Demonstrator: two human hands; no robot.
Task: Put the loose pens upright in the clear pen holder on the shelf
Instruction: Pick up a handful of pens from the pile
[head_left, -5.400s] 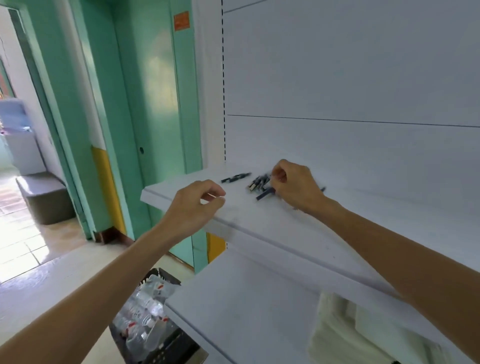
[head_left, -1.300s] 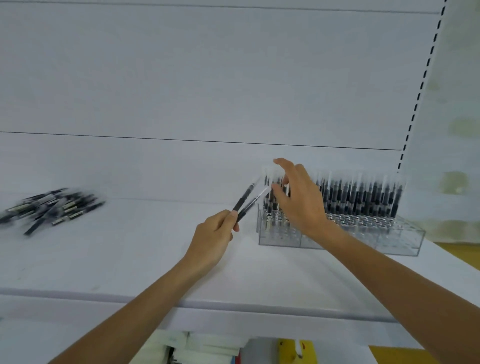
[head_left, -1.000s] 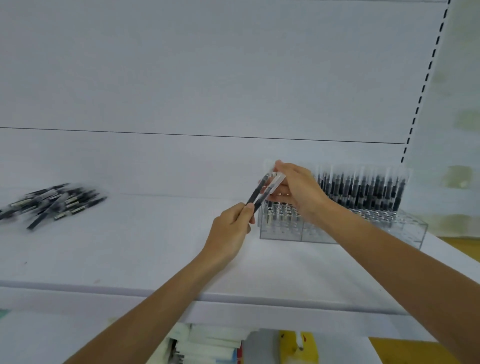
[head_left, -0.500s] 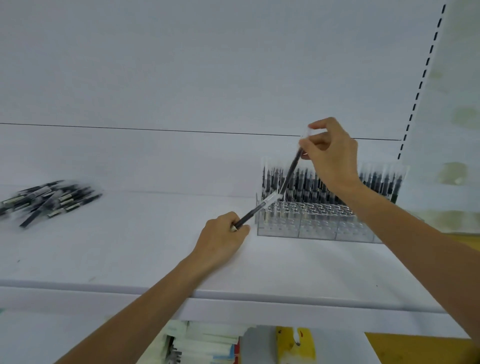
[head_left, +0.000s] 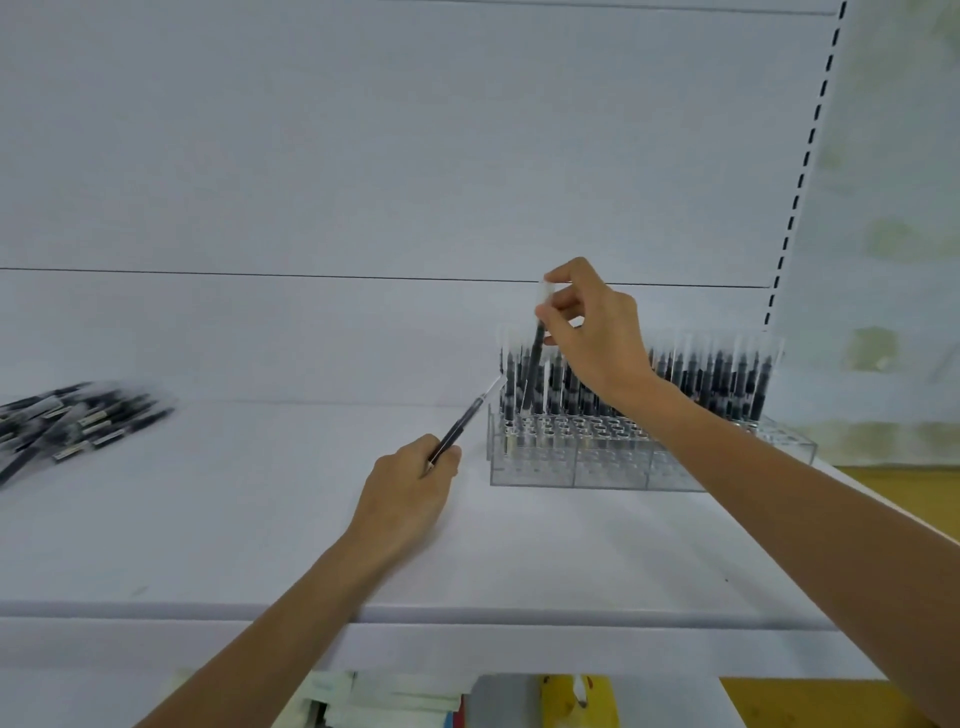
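Note:
A clear pen holder (head_left: 613, 467) stands on the white shelf (head_left: 260, 519), its back rows filled with upright black pens (head_left: 717, 379). My right hand (head_left: 592, 332) pinches one black pen (head_left: 534, 364) near its clear cap and holds it almost upright over the holder's left end, its lower tip among the standing pens. Left of the holder, my left hand (head_left: 410, 488) rests on the shelf and grips a second black pen (head_left: 467, 415) that slants up toward the holder. A pile of loose pens (head_left: 72, 421) lies at the far left.
The white back panel (head_left: 415, 156) rises behind the shelf, with a slotted upright (head_left: 800, 171) at the right. Below the shelf's front edge, stacked packets (head_left: 384, 701) and a yellow item (head_left: 576, 696) show on a lower level.
My right hand took one of the two pens from my left hand, lifted it and brought it down near upright over the holder's left end. My left hand sank to the shelf with the other pen.

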